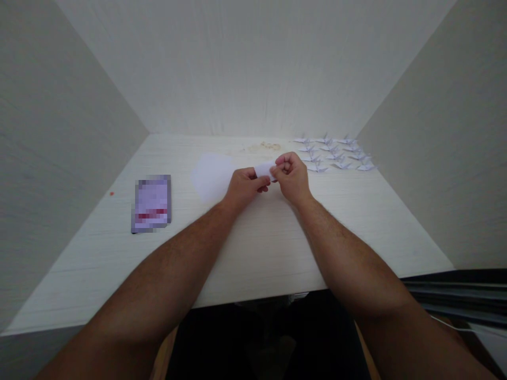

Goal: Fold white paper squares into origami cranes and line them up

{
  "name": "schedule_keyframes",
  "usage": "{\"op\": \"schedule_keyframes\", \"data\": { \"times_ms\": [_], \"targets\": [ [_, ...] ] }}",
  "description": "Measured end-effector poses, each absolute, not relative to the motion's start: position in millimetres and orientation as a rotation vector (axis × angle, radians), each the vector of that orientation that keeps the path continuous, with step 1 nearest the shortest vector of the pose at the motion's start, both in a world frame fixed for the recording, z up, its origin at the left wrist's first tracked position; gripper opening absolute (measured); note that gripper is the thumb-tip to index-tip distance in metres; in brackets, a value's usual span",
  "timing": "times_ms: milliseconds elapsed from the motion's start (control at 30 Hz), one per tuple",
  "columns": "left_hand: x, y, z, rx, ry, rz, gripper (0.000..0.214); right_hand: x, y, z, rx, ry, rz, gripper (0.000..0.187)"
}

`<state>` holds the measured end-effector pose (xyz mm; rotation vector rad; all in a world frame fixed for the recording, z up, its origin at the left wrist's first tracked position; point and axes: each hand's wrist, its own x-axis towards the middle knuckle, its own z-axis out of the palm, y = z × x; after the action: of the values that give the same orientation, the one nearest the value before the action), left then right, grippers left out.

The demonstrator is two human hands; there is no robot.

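Both my hands meet over the middle of a pale wooden table. My left hand and my right hand pinch a small folded piece of white paper between their fingertips, holding it just above the tabletop. The fingers of both hands are curled closed around the paper. Just left of my left hand lie loose white paper sheets, flat on the table.
Several small folded white paper cranes stand in rows at the back right of the table. A flat purple-and-white packet lies at the left. Faint brownish marks sit near the back wall. White walls enclose three sides.
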<state>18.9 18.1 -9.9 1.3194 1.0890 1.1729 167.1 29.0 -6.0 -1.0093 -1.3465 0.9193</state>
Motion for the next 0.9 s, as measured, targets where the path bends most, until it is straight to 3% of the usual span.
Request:
{"op": "schedule_keyframes", "data": {
  "times_ms": [167,900],
  "targets": [
    [19.0,19.3,-12.2,1.274,1.070,1.272,0.022,166.1,27.1,-7.0,-1.000,-1.309,1.084,0.033],
    [18.2,17.3,-9.6,1.356,1.105,1.242,0.013,167.0,29.0,-11.0,-1.106,-1.294,1.108,0.021]
  ]
}}
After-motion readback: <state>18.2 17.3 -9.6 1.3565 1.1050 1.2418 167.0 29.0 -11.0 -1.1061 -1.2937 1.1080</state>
